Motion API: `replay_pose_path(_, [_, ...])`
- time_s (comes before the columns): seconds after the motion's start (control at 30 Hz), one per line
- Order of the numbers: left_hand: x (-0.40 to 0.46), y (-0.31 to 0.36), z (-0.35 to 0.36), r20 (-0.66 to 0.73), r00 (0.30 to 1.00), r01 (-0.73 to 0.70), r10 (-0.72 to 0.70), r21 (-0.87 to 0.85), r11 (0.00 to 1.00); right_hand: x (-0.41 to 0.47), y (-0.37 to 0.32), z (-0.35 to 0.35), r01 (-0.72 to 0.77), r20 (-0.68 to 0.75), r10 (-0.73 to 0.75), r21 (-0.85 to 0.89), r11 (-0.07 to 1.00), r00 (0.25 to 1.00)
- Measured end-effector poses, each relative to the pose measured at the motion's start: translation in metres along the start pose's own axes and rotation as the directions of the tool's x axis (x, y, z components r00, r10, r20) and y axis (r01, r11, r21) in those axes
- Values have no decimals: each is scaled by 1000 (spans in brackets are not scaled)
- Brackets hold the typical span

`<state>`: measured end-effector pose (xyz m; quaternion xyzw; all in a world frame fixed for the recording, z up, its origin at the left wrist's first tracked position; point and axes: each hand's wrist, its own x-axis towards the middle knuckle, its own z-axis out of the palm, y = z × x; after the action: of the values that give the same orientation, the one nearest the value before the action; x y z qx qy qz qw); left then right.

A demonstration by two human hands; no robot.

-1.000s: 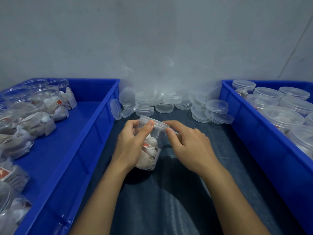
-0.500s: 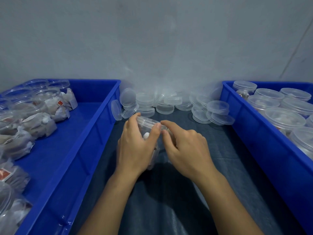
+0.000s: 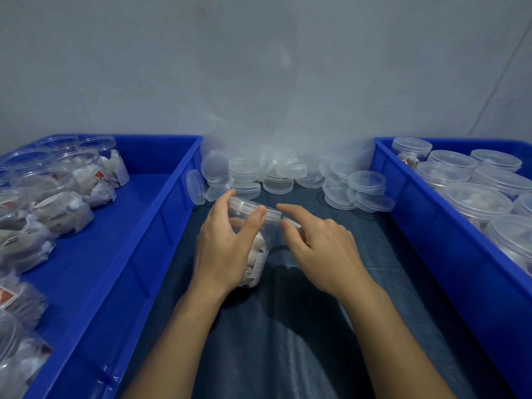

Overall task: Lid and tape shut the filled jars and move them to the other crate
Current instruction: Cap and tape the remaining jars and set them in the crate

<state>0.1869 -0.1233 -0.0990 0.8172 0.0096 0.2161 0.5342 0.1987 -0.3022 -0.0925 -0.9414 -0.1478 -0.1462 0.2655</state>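
On the dark cloth (image 3: 288, 355) between two blue crates, a person's left hand (image 3: 221, 249) wraps fingers and thumb around a clear lidded jar (image 3: 256, 254) packed with pale sachets, tilting it toward the loose lids (image 3: 276, 180) heaped at the cloth's far edge against the grey wall. The right hand (image 3: 319, 243) sits just beside the jar's lid (image 3: 253, 210), forefinger extended and thumb near the rim; whether it pinches anything cannot be told. The left crate (image 3: 138, 254) holds open filled jars (image 3: 57, 191) along its left side; the right crate (image 3: 431, 226) holds lidded jars (image 3: 475, 194).
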Motion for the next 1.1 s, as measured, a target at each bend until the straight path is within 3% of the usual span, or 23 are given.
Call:
replay_pose_path(0.17, [1,-2,-2,28,1000,11,-9,-83,996,3,3,0,-8,81,0,90,996,997])
replay_pose_path(0.37, [2,-6,-4,120,992,77,-50,-234,969,1,5,-2,10,57,-17,127,992,998])
replay_pose_path(0.5, [2,-8,-1,103,995,20,-7,-130,991,0,2,-1,26,29,-29,106,994,999])
replay_pose_path(0.67, [-3,-4,2,-104,989,-88,102,131,987,-1,-6,-3,30,11,-31,95,995,999])
replay_pose_path(0.73, [-3,-2,2,-103,988,-101,117,149,984,-3,-10,-4,28,13,-29,92,995,999])
replay_pose_path(0.87, [-1,-2,2,-6,996,-93,94,81,992,-7,-13,-12,39,41,-46,166,985,998])
replay_pose_path(1.1, [3,-6,-5,0,1000,9,-9,-131,991,-4,-5,-14,90,-37,-85,168,982,996])
